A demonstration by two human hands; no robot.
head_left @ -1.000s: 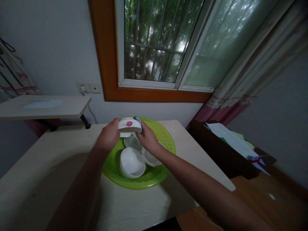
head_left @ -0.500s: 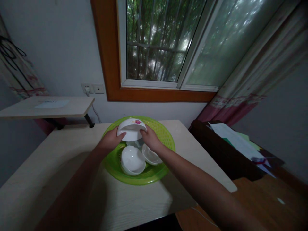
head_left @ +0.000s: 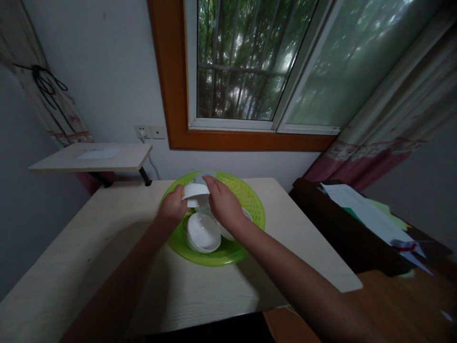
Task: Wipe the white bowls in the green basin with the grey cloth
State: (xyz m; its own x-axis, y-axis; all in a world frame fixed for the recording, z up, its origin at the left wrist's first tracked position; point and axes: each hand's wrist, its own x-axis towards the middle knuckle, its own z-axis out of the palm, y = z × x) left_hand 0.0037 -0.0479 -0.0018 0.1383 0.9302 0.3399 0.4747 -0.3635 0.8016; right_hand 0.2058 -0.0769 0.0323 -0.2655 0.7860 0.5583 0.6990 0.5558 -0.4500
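Note:
My left hand (head_left: 173, 207) grips the left side of a white bowl (head_left: 195, 189), which is tilted and held above a green plastic basket (head_left: 253, 195). My right hand (head_left: 225, 206) closes at the bowl's right edge and hides part of it. Just behind my right fingertips shows a pale grey, see-through-looking thing (head_left: 204, 176); its kind is unclear. Inside the basket, a white bowl (head_left: 204, 233) sits at the front with its opening up. Another bowl (head_left: 247, 214) is mostly covered by my right hand.
The basket stands on a light wooden table (head_left: 200, 290). A small raised shelf (head_left: 124, 159) with a paper label is at the back left. Behind the table are a wall socket (head_left: 150, 132) and a window. Papers (head_left: 360, 209) lie on dark furniture at the right.
The held bowl has been turned and tilted more steeply, so less of its inside shows. My hands have come closer together, and the camera view has shifted slightly left.

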